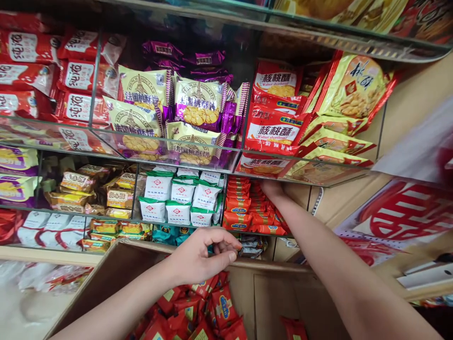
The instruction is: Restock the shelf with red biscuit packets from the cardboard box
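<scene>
My left hand [208, 255] hovers over the near rim of an open cardboard box [283, 288]. Its fingers are loosely curled, with a gap to the thumb and nothing visible between them. Inside the box lies a heap of small red snack packets [222, 304]. My right hand [274, 190] reaches into a shelf compartment below the glass ledge, at the right side of stacked red-orange snack packets [260, 212]. Its fingers are hidden behind the ledge and packets, so I cannot see whether they hold anything. A single red packet [294, 328] lies apart at the box's lower right.
Glass-fronted shelves [184, 146] hold French biscuit packs [200, 106], walnut shortbread packs [272, 130] and red-and-white packs [79, 75]. White-and-green packets [179, 196] sit left of the red-orange stack. A glass shelf edge [318, 35] overhangs above. Red-and-white printed material [406, 212] is at the right.
</scene>
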A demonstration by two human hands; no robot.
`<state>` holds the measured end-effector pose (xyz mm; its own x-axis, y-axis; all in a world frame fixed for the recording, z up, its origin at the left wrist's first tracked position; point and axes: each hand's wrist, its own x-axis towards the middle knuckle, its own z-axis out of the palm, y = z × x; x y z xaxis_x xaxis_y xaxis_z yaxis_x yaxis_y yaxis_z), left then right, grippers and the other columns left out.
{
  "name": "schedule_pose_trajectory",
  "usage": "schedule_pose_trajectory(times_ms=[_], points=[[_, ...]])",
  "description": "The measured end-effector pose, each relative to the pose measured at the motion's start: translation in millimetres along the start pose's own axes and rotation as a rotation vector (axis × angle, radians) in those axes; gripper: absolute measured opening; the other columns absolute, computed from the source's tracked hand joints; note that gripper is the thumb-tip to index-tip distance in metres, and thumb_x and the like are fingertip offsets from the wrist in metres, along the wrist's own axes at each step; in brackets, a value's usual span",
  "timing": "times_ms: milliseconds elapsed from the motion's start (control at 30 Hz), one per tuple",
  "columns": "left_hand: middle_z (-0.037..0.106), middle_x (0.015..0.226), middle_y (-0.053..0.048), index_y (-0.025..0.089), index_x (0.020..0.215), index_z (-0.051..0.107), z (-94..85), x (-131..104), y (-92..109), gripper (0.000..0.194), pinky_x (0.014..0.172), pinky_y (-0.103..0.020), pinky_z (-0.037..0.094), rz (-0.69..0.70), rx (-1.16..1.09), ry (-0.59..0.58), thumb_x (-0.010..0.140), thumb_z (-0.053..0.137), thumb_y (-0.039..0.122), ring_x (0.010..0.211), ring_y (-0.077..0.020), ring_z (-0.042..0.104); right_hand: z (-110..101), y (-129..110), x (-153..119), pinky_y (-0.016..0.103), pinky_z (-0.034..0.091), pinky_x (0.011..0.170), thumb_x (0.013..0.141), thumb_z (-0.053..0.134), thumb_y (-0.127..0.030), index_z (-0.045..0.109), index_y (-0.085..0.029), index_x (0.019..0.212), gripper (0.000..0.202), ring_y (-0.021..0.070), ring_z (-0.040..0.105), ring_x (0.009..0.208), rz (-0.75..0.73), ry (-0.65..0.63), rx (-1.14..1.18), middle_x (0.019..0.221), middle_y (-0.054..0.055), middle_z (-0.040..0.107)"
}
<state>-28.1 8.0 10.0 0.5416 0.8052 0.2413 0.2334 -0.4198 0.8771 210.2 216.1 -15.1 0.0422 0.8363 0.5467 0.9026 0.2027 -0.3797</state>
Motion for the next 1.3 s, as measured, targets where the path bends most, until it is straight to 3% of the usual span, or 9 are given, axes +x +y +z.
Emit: schedule_pose_trajectory(times_ms=[333,600,800,933,1033,1100,1167,1233,1300], points=[[0.061,0.071,-0.006,0.009,0.089,0.063,-2.4,4.6,-2.8,0.020,0.058,-0.024,0.044,-0.038,-0.024,-0.036,0.078,0.054,0.024,0.061,-0.0121,0.053,5.4,2.9,-7.8,0.047,0.025,0.102,0.081,0.041,-0.024,0.048,-0.012,0.121,0.042,0.0321,0.039,0.120,0.011,-0.085,-0.052,0.122,0.014,0.053],[0.059,0.067,-0.004,0.010,0.087,0.063,-1.7,5.6,-2.5,0.019,0.055,-0.022,0.043,-0.031,-0.049,-0.021,0.076,0.054,0.023,0.058,-0.0108,0.050,-0.8,-9.7,-8.2,0.047,0.030,0.099,0.075,0.051,-0.021,0.050,-0.015,0.120,0.045,0.0340,0.041,0.117,0.070,-0.181,-0.073,0.123,0.013,0.052],[0.058,0.067,-0.004,0.008,0.087,0.063,-2.9,6.3,-2.7,0.021,0.057,-0.023,0.043,-0.034,-0.042,-0.016,0.076,0.054,0.025,0.059,-0.0116,0.050,-15.7,-19.6,-12.6,0.043,0.032,0.096,0.074,0.054,-0.021,0.056,-0.018,0.110,0.036,0.0319,0.045,0.113,0.096,-0.208,-0.046,0.117,0.011,0.057],[0.060,0.070,-0.005,0.010,0.087,0.064,-4.2,5.1,-2.4,0.023,0.059,-0.024,0.044,-0.050,0.019,-0.006,0.077,0.053,0.027,0.062,-0.0130,0.052,-40.9,-34.3,-22.7,0.041,0.039,0.088,0.075,0.052,-0.021,0.062,-0.018,0.090,0.018,0.0288,0.055,0.096,0.084,-0.189,-0.014,0.095,0.010,0.064],[0.063,0.076,-0.007,0.011,0.086,0.064,-5.1,2.7,-1.2,0.022,0.064,-0.025,0.045,-0.068,0.070,0.003,0.077,0.052,0.027,0.068,-0.0148,0.055,-75.7,-54.1,-53.3,0.037,0.044,0.076,0.077,0.052,-0.027,0.060,-0.018,0.073,0.012,0.0246,0.058,0.079,0.049,-0.154,0.021,0.077,0.008,0.064],[0.064,0.079,-0.007,0.011,0.086,0.064,-5.3,1.5,0.4,0.021,0.066,-0.025,0.046,-0.068,0.095,0.005,0.076,0.052,0.026,0.071,-0.0155,0.057,-98.6,-69.0,-89.9,0.032,0.044,0.071,0.081,0.048,-0.032,0.056,-0.019,0.072,0.018,0.0200,0.057,0.076,-0.023,-0.107,0.060,0.077,0.005,0.062],[0.064,0.077,-0.007,0.011,0.085,0.064,-5.0,1.0,2.4,0.021,0.066,-0.025,0.046,-0.060,0.117,0.004,0.076,0.052,0.026,0.069,-0.0153,0.056,-109.7,-80.9,-136.5,0.028,0.043,0.067,0.084,0.043,-0.033,0.052,-0.019,0.068,0.024,0.0162,0.054,0.072,-0.259,-0.074,0.161,0.073,0.004,0.058],[0.063,0.076,-0.007,0.011,0.084,0.064,-4.2,0.6,4.3,0.022,0.065,-0.025,0.046,-0.058,0.130,0.000,0.075,0.052,0.027,0.069,-0.0153,0.056,-103.0,-86.0,-185.6,0.027,0.041,0.063,0.083,0.044,-0.033,0.052,-0.020,0.064,0.025,0.0159,0.053,0.067,-0.600,-0.253,0.204,0.066,0.003,0.057],[0.064,0.077,-0.007,0.012,0.084,0.064,-3.2,-0.1,5.6,0.022,0.066,-0.026,0.046,-0.058,0.144,0.003,0.075,0.052,0.028,0.070,-0.0157,0.056,-82.1,-83.2,-228.8,0.024,0.040,0.053,0.079,0.051,-0.034,0.054,-0.022,0.062,0.021,0.0150,0.053,0.058,-0.697,-0.547,0.164,0.057,0.000,0.056]])
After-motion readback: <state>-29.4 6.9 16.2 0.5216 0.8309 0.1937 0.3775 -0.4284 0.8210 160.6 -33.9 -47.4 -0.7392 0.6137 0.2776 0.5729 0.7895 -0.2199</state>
